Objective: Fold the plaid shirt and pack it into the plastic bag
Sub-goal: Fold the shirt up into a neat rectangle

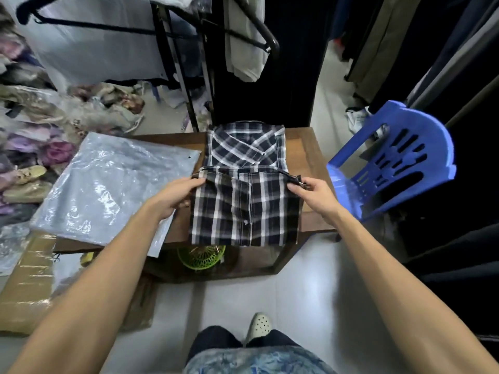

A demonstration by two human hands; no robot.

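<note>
The dark plaid shirt (244, 201) lies on a small wooden table (306, 149), collar at the far end, its lower part folded up over the middle. My left hand (179, 194) pinches the folded edge at the shirt's left side. My right hand (314, 193) pinches the same edge at the right side. The clear plastic bag (108, 184) lies flat on the table's left half, overhanging the near and left edges, just left of my left hand.
A blue plastic chair (397, 160) stands close at the right. Piles of bagged clothes (29, 136) fill the left. A black clothes rack (189, 63) with hanging garments stands behind the table. A green basket (201, 256) sits under it; a cardboard box (27, 290) lies lower left.
</note>
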